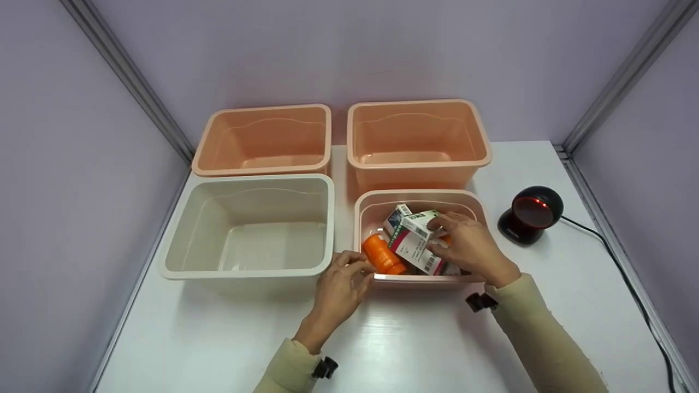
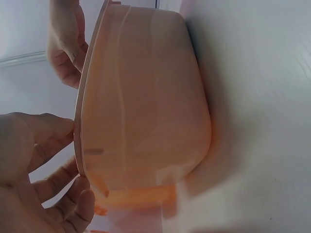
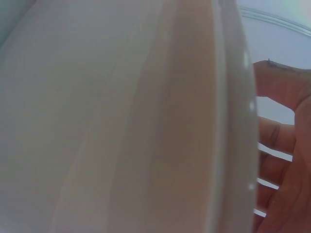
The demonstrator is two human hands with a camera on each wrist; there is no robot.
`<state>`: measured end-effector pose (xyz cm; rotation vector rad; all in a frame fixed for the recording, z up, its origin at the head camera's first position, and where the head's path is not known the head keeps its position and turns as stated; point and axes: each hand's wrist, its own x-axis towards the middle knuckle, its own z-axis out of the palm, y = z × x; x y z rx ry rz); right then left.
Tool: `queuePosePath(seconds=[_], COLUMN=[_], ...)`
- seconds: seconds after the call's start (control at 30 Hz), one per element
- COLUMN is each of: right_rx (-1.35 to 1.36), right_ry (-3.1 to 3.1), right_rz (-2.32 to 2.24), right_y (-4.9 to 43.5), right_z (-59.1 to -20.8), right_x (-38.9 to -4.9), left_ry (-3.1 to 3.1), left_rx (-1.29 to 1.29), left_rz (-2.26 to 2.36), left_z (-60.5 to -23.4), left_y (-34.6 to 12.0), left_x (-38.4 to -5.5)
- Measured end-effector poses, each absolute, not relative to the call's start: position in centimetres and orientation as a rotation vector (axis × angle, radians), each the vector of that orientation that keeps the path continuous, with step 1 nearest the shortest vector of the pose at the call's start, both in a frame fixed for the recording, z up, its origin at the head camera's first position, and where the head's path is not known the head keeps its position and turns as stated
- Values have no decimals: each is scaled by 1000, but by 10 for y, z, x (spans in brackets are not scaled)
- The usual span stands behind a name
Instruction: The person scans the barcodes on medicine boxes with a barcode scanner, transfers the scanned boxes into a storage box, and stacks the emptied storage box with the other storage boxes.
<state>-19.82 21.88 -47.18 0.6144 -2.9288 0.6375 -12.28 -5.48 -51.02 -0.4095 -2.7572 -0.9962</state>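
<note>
Under my right hand [image 1: 469, 245], a white medicine box [image 1: 419, 224] with green lettering lies tilted in the pink bin [image 1: 420, 279]. The right thumb and forefinger pinch its right end. Another white box [image 1: 418, 252] with a magenta band lies beneath, and a dark-blue and white box [image 1: 394, 218] leans behind. An orange bottle [image 1: 383, 254] rests at the bin's left side. At the near left corner, my left hand [image 1: 341, 286] holds the bin's rim with its fingertips. In the right wrist view the bin wall hides the right fingertips.
A white bin [image 1: 248, 274] stands left of the pink one. Two orange bins, one at the back left [image 1: 262, 169] and one at the back right [image 1: 415, 174], stand along the rear wall. A black scanner [image 1: 532, 213] with red lights sits at the right, its cable [image 1: 617, 262] running forward.
</note>
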Motion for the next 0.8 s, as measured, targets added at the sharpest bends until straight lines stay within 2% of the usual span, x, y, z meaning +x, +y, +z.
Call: queuePosePath(seconds=[0.8], right_rx=[613], right_ry=[-2814], right_rz=[418], right_y=[216], right_z=[-480], right_x=[-200], left_ry=[-2765], left_rx=[-364], left_rz=[-1025], left_z=[-513], left_y=[-49], left_x=[-120])
